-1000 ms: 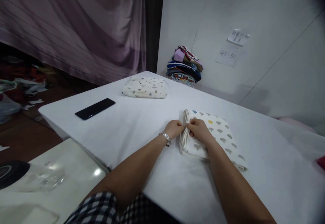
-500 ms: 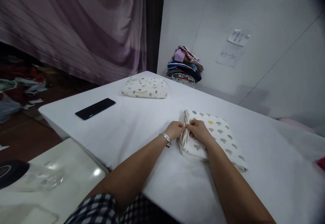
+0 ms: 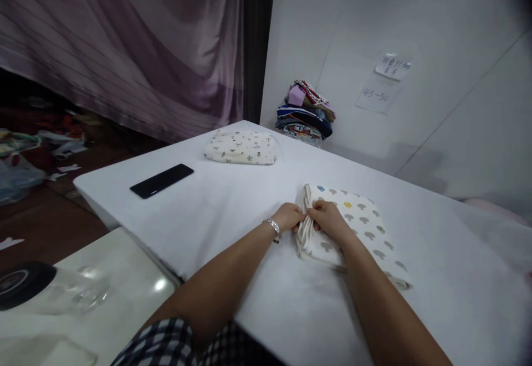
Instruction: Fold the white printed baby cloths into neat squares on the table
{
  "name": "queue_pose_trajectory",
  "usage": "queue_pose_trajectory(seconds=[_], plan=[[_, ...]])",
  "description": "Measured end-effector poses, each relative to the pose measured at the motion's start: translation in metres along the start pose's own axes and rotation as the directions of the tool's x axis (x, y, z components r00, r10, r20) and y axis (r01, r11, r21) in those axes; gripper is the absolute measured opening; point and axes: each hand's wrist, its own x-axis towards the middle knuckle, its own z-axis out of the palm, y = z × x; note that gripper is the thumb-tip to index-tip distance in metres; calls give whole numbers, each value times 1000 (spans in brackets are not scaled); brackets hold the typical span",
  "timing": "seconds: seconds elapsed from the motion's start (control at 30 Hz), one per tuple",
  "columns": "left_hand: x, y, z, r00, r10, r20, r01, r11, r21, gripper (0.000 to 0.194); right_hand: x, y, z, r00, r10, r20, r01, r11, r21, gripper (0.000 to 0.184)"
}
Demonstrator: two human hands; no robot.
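- Here's the mushroom-print cloth point(image 3: 368, 236), folded in layers on the white table point(image 3: 216, 211), right of the black phone point(image 3: 162, 180) and nearer the person!
- Left hand point(image 3: 287, 217), right of the phone: fingers pinching the cloth's layered edge.
- Right hand point(image 3: 330, 220), farther right of the phone: thumb and fingers gripping that same edge, fingertips close beside the left's.
- Beyond the phone, to its right, sits a second folded cloth point(image 3: 241, 147); farther off that way, a fabric stack point(image 3: 305, 114).
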Motion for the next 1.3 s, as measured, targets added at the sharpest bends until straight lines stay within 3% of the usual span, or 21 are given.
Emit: queue_pose_trajectory(seconds=[0.17,0.4,0.7,0.87,1.03,1.2,1.3], plan=[[-4,7,-2,1000,-14,20,15,999,-31,17,0,0,1,1000,9,-6,-9,1000,-26,15],[-11,13,-9,990,-11,143,24,996,-91,14,-2,-2,-1,1000,-8,12,8,1000,-20,18],[-12,14,-11,991,-30,128,37,998,-52,14,0,4,2,998,-37,43,38,999,-33,16],[-13,14,-11,982,-19,190,35,996,-82,14,1,4,3,999,-33,4,33,999,17,13],[-15,14,-12,973,-33,226,54,995,-84,8,0,2,2,998,-15,62,15,1000,10,16],[-17,20,-13,982,-28,189,23,999,25,11,-3,-2,-4,988,45,151,-61,992,106,12],[-16,22,-14,981,-37,192,32,999,33,12,-6,-4,-8,980,62,187,-89,985,144,19]])
